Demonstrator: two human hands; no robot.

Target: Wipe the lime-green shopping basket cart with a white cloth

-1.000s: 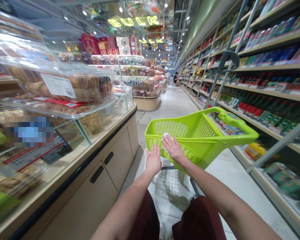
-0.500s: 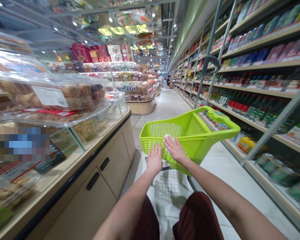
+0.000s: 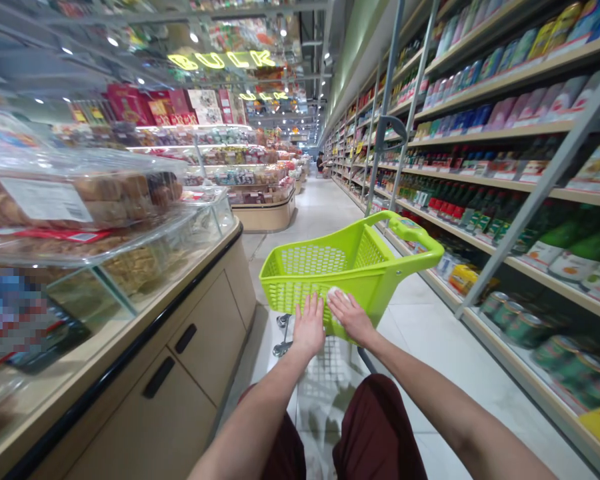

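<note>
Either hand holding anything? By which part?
Right hand holds a white wad under its fingers, against the cart; the held part is hidden. Left hand holds nothing visible, fingers flat at the cart's side.

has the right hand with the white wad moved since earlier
Yes, downward: the right hand and white wad now sit below the lime-green plastic shopping cart's near rim; earlier they overlapped it.

We're on one head-worn cam: looks from above and behind the left grip (image 3: 309,328) and right grip (image 3: 351,317), tilted down, facing along the aisle floor (image 3: 316,200). Wide field, grips near, below frame centre. Cart (image 3: 380,283) close ahead of them, bench (image 3: 205,307) left of them, shelves (image 3: 480,180) right, knees (image 3: 375,427) nearer the lens, below them.
</note>
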